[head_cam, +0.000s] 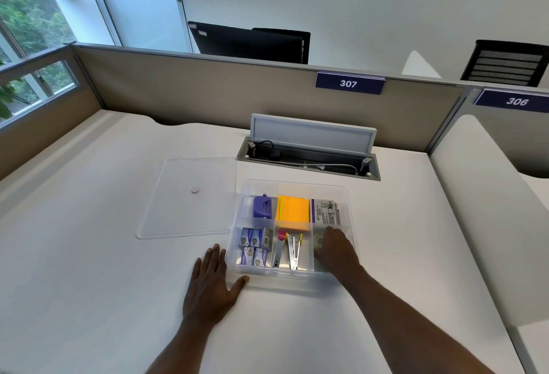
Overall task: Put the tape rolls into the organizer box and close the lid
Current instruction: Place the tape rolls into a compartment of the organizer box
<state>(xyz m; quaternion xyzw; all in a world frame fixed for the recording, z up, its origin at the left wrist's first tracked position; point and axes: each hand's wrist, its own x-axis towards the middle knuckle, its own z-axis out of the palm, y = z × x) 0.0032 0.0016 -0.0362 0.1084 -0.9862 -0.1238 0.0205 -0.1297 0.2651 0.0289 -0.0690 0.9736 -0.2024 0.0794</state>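
Note:
A clear plastic organizer box (297, 185) with six compartments stands open on the white desk. My right hand (337, 250) reaches into its near right compartment, resting on a clear tape roll (318, 239) that shows partly past my fingers; another roll seems to lie under my hand. My left hand (212, 281) lies flat on the desk, fingers spread, thumb touching the box's near left corner. The clear lid (187, 198) lies flat on the desk to the left of the box, detached.
Other compartments hold a purple punch (263, 206), orange sticky notes (292, 212), a printed pack (326, 212), staple boxes (255, 247) and staple removers (289, 250). An open cable hatch (309, 154) lies behind the box, then a beige partition (208, 88).

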